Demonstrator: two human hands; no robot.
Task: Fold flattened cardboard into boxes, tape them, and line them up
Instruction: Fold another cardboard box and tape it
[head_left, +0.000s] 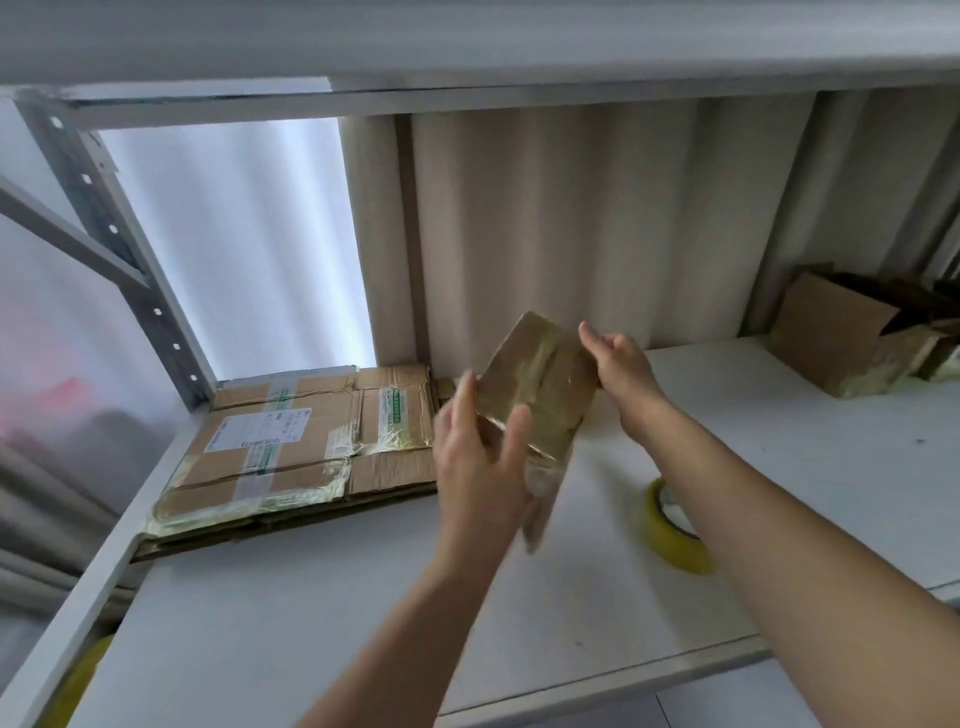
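While airborne, cardboard (540, 384) between fingers (511, 431).

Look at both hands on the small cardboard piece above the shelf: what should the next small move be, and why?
Probably push its sides apart to square it into a box. The small cardboard piece is held in the air between the left hand and right hand, looks partly collapsed, and the tape roll lies untouched on the shelf.

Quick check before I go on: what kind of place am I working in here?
Likely a storeroom or packing area. The work surface is a white metal shelf on a slotted upright, holding a stack of flattened cartons, a tape roll and opened boxes.
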